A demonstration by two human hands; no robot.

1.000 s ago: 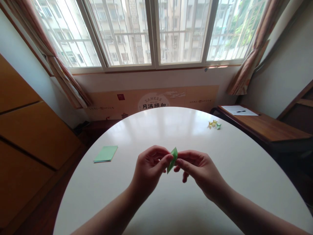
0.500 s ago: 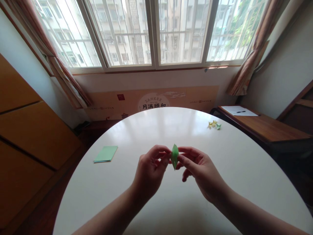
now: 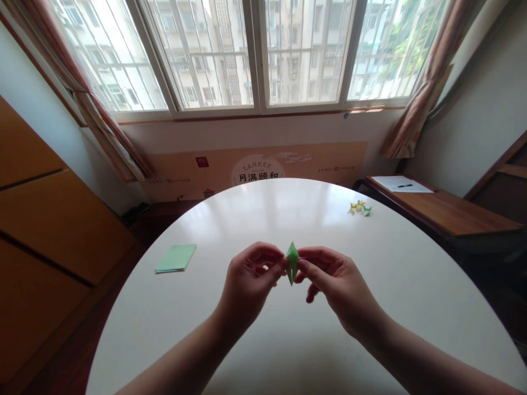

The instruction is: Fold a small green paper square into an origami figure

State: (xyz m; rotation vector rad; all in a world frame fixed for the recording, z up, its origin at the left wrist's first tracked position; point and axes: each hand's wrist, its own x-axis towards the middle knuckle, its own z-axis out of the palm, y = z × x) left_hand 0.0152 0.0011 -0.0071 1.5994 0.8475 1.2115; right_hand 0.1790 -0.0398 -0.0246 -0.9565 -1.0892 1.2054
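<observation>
A folded piece of green origami paper [image 3: 292, 262] is held up between my two hands over the white table, its pointed ends up and down. My left hand [image 3: 256, 277] pinches its left side between thumb and fingers. On its right side, my right hand [image 3: 333, 277] grips it with thumb and index finger, the other fingers curled loosely below. The paper has a narrow diamond outline with a fold showing down its middle. Parts of its sides are covered by my fingertips.
A stack of light green paper squares [image 3: 176, 258] lies on the round white table [image 3: 263, 351] at the left. Small yellow and green folded paper figures [image 3: 360, 207] sit near the far right edge. Beyond them, a wooden side table [image 3: 461, 211] bears a white sheet [image 3: 401, 184] and a pen.
The green paper has been turned and narrowed slightly, now showing a sharper diamond with a centre fold. My left fingers have shifted a little on it. The view has moved slightly.
</observation>
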